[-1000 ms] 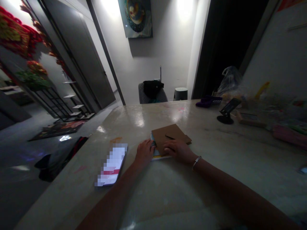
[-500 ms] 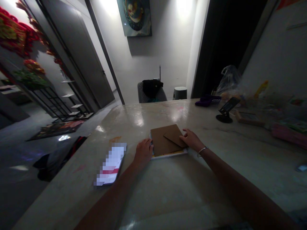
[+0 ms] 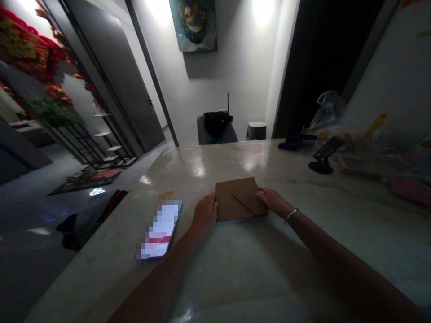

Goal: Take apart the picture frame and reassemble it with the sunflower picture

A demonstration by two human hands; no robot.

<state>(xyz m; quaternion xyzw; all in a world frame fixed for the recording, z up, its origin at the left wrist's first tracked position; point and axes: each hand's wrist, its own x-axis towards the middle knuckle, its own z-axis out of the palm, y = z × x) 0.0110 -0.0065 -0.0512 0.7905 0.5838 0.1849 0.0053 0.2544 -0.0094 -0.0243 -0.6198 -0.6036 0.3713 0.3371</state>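
Since the earlier frame my right hand (image 3: 273, 201) has moved in to the right edge of the kraft envelope (image 3: 229, 202); my left hand (image 3: 204, 214) sits at its left edge. Both are open, not gripping, seemingly keeping it squared between them on the stone tabletop (image 3: 235, 278), phone (image 3: 160, 229) just left of my left hand.

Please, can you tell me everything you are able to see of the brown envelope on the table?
The brown kraft-paper envelope lies flat, its pointed flap folded down. It rests on a thin flat item, showing only as a pale edge, on the polished table. The left hand touches its left edge; the fingers of the right hand touch its right edge.
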